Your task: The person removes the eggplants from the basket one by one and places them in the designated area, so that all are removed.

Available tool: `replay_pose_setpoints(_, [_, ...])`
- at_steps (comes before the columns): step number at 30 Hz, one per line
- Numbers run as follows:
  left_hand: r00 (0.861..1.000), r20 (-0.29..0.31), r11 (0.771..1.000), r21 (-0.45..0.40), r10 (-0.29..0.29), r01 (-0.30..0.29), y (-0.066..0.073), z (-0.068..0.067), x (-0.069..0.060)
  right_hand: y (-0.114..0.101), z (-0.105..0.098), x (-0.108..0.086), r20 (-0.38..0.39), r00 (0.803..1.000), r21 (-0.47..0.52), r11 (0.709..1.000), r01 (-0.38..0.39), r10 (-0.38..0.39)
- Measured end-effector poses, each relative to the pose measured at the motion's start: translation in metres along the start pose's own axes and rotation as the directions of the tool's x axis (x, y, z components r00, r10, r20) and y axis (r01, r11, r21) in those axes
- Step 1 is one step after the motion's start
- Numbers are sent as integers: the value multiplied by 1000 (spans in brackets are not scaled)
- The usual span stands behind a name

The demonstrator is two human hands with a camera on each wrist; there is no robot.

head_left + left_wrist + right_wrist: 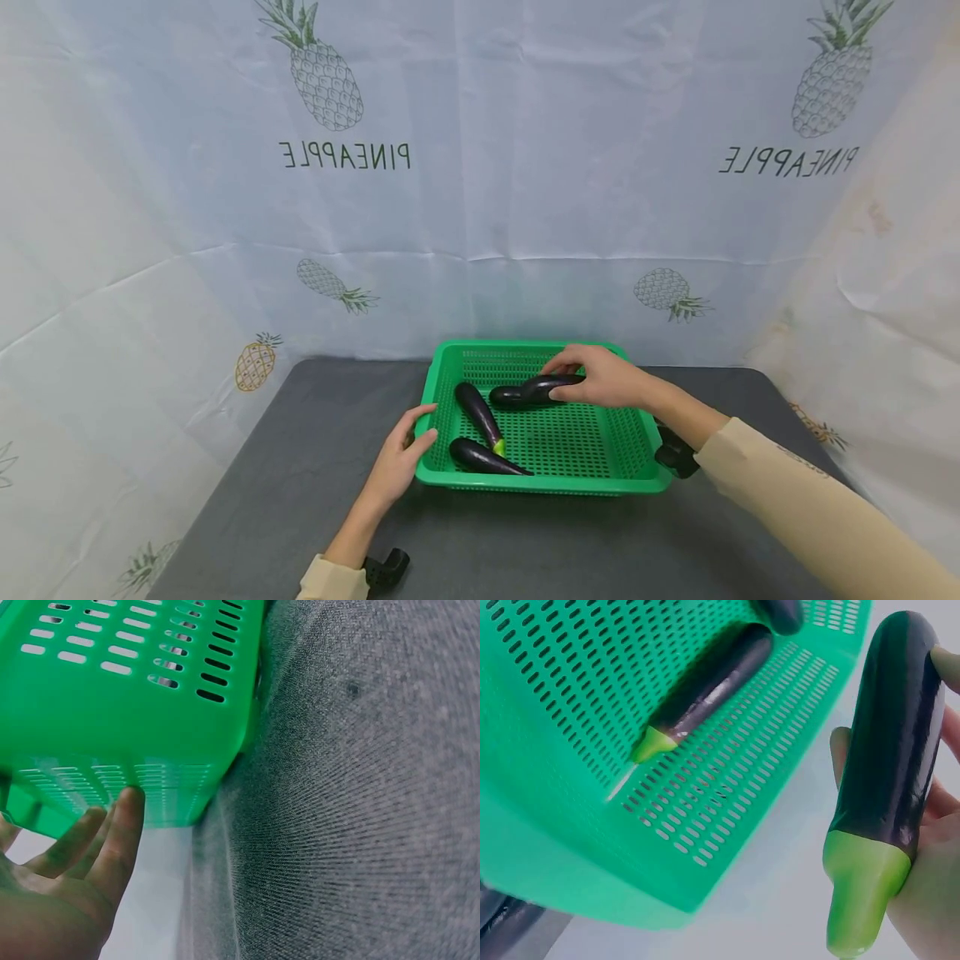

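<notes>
A green plastic basket with slotted walls stands on the dark table. My right hand holds a dark purple eggplant above the back part of the basket, thumb on one side and fingers on the other. Its green cap shows in the right wrist view. Below it, an eggplant lies along the back wall inside. Two more eggplants lie at the basket's left: a slanted one and a front one. My left hand touches the basket's left side with fairly straight fingers near the rim.
Dark grey cloth covers the table around the basket. A pale curtain with pineapple prints hangs right behind it. Dark glossy shapes show outside the basket in the right wrist view; their kind is unclear.
</notes>
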State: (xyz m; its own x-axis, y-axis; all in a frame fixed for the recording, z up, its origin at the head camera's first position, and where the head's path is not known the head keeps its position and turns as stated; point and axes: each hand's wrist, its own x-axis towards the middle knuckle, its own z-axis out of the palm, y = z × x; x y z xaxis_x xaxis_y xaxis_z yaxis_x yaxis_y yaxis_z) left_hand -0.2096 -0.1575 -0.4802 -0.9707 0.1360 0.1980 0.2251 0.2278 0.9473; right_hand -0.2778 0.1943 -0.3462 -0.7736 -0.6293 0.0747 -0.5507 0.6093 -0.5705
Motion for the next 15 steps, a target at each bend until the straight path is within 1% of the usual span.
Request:
replay_pose_setpoints(4, [1000,4,1000,-2,-1,1,0,0,-1,-3,-6,-12,-23,1000,-5,1000,-2,2])
replay_pose_setpoints(10, [1000,-3,1000,-2,8,-8,0,0,-1,-7,-13,-30,-58,998,-18,1000,17,-18])
replay_pose_setpoints(15, [1000,-6,1000,-6,15,-15,0,0,-1,-10,-17,-46,-102,994,-25,999,27,-30])
